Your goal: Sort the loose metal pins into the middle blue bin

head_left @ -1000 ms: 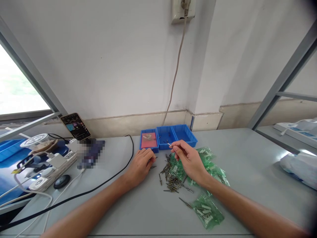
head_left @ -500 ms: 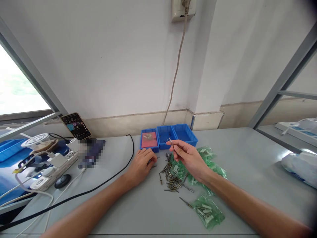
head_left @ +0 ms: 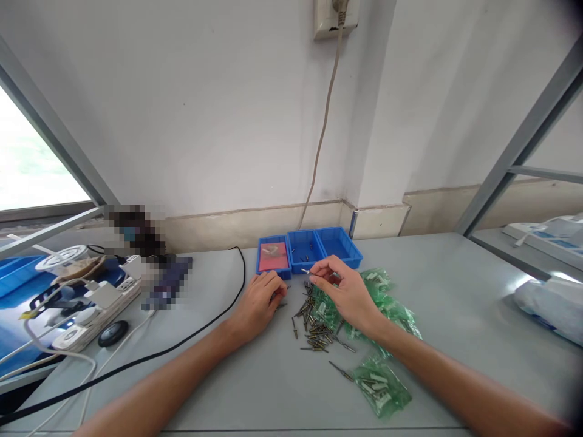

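My right hand (head_left: 348,294) is raised over the table, thumb and forefinger pinching a thin pop rivet (head_left: 306,271) whose end points left, just in front of the middle blue bin (head_left: 304,269). Resting on the tabletop, my left hand (head_left: 259,301) has curled fingers. Thin metal pins (head_left: 281,305) poke out beside its fingertips; what lies under the fingers is hidden. Between the hands spreads a loose pile of pop rivets (head_left: 319,335). Green plastic bags (head_left: 401,315) lie under and beside my right wrist. Another green bag with rivets (head_left: 382,388) sits nearer me.
A blue bin with a red base (head_left: 273,261) stands left of the middle one, and another blue bin (head_left: 339,249) right of it. A black cable (head_left: 200,331) crosses the table on the left, near a power strip (head_left: 100,315) and a black mouse-like object (head_left: 113,333).
My right hand has turned and lowered slightly, bringing the pinched rivet a little left and down. My left hand stays in place.
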### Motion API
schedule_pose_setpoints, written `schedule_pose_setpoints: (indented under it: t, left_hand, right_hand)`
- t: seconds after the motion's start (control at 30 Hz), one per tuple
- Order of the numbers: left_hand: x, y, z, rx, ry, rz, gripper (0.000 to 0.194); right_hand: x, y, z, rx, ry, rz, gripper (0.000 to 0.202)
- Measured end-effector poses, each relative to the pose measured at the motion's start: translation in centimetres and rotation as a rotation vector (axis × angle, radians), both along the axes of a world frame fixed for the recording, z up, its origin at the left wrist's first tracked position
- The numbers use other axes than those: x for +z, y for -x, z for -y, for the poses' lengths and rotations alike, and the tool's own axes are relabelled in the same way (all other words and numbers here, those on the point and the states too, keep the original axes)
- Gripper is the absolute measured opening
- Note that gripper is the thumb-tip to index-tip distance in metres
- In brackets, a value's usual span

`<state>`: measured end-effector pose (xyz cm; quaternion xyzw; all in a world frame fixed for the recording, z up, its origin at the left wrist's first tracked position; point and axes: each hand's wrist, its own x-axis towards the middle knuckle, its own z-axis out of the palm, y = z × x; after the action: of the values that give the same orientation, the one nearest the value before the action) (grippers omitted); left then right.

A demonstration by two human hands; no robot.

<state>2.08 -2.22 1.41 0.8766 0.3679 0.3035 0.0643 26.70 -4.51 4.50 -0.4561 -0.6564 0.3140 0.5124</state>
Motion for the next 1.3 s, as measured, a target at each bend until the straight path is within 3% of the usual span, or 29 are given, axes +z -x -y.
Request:
schedule_pose_setpoints:
  t: [0.13,0.33,0.6,0.97,1.3]
  left_hand:
    - [-0.2,0.0,-0.1,-0.004,0.018,-0.006,0.019]
    - [-0.3,0.0,-0.1,-0.005,0.046,0.011,0.015]
    - [-0.3,-0.1,-0.2,0.001,0.065,0.027,0.005]
    - [-0.1,-0.1,0.0,-0.074,-0.009,0.008,0.013]
    - [0.3,-0.3,0.4,-0.113,-0.007,0.037,0.013]
  right_hand:
    - [0.2,0.1,0.0,0.045,0.073,-0.083,0.018]
    - [0.6,0.1,0.0,0.172,0.301,-0.377,0.033]
    - [0.2,-0.5,-0.7,0.273,0.462,-0.729,0.03]
    - [0.5,-0.6,-0.9,0.069,0.461,-0.528,0.038]
    - [-0.7,-0.7,-2.1,0.002,0.387,-0.413,0.041]
